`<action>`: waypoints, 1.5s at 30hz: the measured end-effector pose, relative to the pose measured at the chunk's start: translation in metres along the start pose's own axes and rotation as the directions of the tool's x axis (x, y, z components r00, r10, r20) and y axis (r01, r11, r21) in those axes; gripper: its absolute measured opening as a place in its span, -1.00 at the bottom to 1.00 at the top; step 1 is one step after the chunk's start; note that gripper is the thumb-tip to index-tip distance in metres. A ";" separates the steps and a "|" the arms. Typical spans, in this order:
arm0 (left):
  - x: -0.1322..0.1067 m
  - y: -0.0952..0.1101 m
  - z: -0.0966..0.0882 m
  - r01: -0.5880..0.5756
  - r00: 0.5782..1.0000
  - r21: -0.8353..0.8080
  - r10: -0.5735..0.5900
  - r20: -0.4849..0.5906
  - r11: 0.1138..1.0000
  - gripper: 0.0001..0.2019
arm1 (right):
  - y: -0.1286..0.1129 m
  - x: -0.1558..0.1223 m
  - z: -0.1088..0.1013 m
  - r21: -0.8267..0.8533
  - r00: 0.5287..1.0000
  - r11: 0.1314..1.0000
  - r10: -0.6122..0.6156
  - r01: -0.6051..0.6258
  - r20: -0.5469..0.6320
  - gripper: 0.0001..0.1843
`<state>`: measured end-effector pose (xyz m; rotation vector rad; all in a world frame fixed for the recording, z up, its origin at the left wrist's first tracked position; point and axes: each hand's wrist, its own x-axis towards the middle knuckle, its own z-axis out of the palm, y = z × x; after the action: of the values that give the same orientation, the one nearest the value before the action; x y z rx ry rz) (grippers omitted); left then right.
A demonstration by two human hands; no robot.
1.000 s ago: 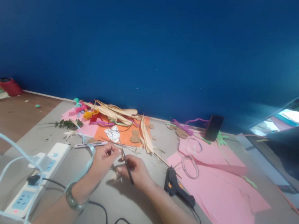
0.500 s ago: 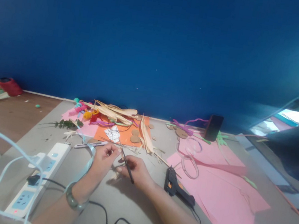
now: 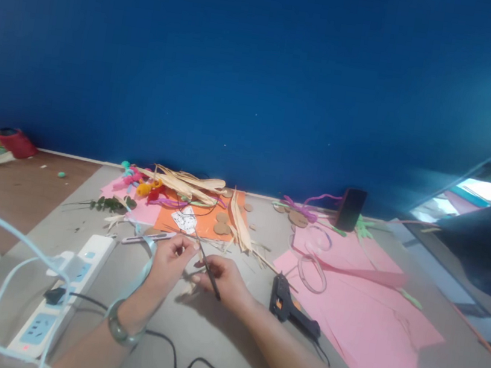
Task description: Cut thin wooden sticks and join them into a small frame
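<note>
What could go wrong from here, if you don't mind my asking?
The slim dark stick between the left hand and right hand might slip loose. The thin black cable looping between the forearms might snag one. The black pistol-shaped glue gun, if hot, could mark the flat pink paper sheets beside it.

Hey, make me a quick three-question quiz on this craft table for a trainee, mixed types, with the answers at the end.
1. True or false: the black glue gun rests on top of the white power strip.

2. Multiple choice: what is worn on the wrist of the left hand?
A) a wristwatch
B) a greenish bangle
C) a rubber glove

3. Open: what does the right hand hold?

Key
1. False; they lie on opposite sides of the hands.
2. B
3. A slim dark tool; its exact kind cannot be told.
</note>
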<state>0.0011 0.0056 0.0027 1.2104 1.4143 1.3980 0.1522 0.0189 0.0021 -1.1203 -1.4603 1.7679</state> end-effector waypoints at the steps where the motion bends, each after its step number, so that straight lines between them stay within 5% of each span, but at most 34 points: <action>1: 0.000 0.000 0.000 -0.002 1.000 0.001 0.002 0.000 1.000 -0.80 | 0.000 0.000 0.000 -0.003 1.000 1.000 -0.006 0.006 0.001 -0.45; 32: 0.001 -0.003 -0.005 -0.025 0.999 0.064 0.027 -0.019 0.998 -0.80 | -0.002 -0.001 -0.006 -0.133 0.999 0.990 -0.042 0.043 0.010 -0.53; 45: 0.000 -0.002 0.004 0.000 0.998 0.099 -0.007 0.069 0.995 -0.80 | -0.004 0.000 -0.011 0.029 0.940 0.970 -0.227 0.242 -0.253 -0.54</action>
<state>0.0044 0.0065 0.0000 1.3061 1.4509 1.2848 0.1617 0.0258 0.0058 -1.0463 -1.3210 1.4412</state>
